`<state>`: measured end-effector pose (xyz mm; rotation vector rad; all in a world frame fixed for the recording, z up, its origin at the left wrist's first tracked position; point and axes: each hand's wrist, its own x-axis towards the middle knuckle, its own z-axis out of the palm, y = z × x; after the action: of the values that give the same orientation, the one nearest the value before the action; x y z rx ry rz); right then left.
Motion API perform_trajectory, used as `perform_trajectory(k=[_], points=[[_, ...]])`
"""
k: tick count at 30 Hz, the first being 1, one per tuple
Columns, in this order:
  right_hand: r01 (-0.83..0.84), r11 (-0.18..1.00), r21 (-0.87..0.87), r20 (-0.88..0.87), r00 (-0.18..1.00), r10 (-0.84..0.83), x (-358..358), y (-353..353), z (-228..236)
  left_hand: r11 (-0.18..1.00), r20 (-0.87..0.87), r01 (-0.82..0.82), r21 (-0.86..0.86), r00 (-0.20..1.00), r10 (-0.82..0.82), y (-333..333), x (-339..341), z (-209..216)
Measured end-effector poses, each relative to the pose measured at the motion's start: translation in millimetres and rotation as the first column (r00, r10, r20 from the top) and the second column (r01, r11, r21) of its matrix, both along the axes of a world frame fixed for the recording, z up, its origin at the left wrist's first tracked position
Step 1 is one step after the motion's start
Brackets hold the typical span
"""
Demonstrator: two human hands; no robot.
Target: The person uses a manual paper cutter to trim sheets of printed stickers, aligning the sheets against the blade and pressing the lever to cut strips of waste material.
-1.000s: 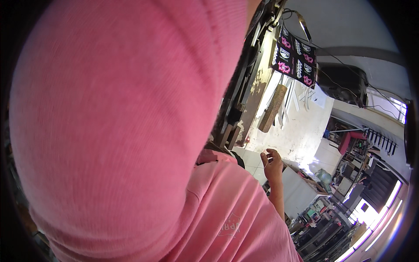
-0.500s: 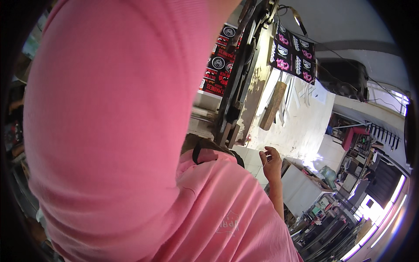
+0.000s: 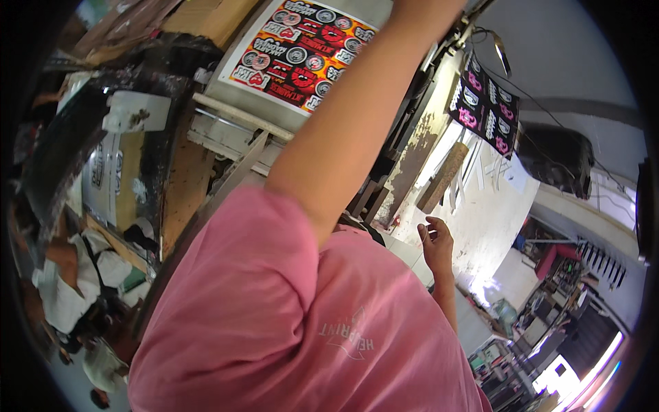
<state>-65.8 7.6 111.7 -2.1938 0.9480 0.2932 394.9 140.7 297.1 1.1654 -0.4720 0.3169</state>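
My left arm stretches from its pink sleeve across the view to the top edge, where only part of my left hand (image 3: 431, 9) shows; its fingers are out of sight. Below that forearm lies a printed sheet (image 3: 283, 77) of red, black and orange designs, on a pale flat bed (image 3: 230, 96). My right hand (image 3: 437, 246) hangs beside the white worktable (image 3: 491, 216), fingers loosely bent and apart, with nothing seen in it. Nearest to it on the table is a long brown block (image 3: 444, 177), with white paper strips (image 3: 473, 168) alongside.
A black sheet with pink and white prints (image 3: 484, 106) lies at the table's far end. On the left stand a dark-framed screen (image 3: 127, 165) and cardboard (image 3: 206, 20). People in pale clothes (image 3: 75, 281) are at the far left. Cluttered shelves (image 3: 549, 288) line the right.
My left upper arm has dropped out of the foreground, uncovering the forearm, the printed sheet and the left side of the room. My right hand stays beside the table, fingers slightly shifted.
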Motion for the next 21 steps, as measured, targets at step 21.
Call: perform_trajectory(k=[21], points=[[-0.149,0.989,0.012,-0.094,0.984,0.149,2,-27,3,0.718,-0.847,0.658,0.227,0.497,-0.188,112,-224,-263]])
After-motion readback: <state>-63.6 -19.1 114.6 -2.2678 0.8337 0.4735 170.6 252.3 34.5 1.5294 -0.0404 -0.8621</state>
